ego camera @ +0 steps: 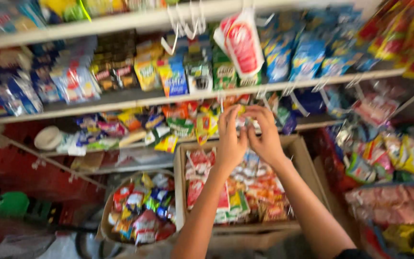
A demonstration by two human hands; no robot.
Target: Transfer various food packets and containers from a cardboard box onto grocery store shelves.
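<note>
Presently, nearest the wearer, both forearms rise over a cardboard box [307,158] packed with small snack sachets, which lies below the fingers; a round basket [109,211] of wrapped sweets sits lower still and to their left. Left hand [230,139] and right hand [264,134] meet side by side, fingertips curled together on a small pale packet [242,120] that hangs at the front edge of a shelf [120,100]. Motion blur prevents confirming which digits actually pinch it; the grip appears light and two-handed. Judgement: the packet should be steadied with one hand while the other works its top, drawn straight outward rather than twisted, so neighbouring sachets are not dislodged. Beyond the fingertips, yellow and red packs crowd the shelf; above them a red-and-white pouch [240,43] dangles from wire hooks.
</note>
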